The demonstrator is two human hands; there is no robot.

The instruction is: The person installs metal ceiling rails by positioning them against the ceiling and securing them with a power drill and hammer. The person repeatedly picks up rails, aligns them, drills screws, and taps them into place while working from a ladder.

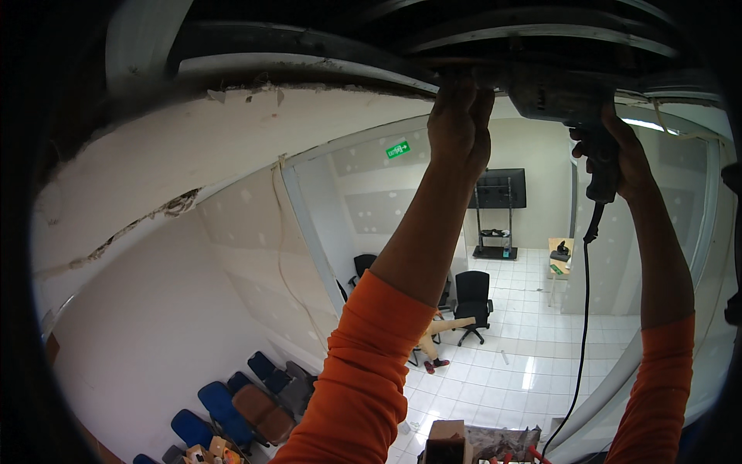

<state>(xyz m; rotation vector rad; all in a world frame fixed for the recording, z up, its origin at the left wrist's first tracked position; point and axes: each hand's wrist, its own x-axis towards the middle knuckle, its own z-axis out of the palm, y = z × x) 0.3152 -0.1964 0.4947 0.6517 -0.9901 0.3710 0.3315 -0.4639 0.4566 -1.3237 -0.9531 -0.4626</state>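
Overhead, a corded power drill lies level just under the dark ceiling frame. My right hand is wrapped round its pistol grip from the right side. From the grip a black cord hangs down toward the floor. My left hand is raised in front of the drill's nose, beside a metal ceiling channel. Its fingers are held together and bent upward; deep shadow hides the fingertips and whatever they pinch. The drill's tip is also lost in that shadow.
Left, a white wall band has a broken, crumbling edge. Far below are a black office chair, a screen on a stand, stacked blue chairs and another person's leg. A cardboard box is at the bottom.
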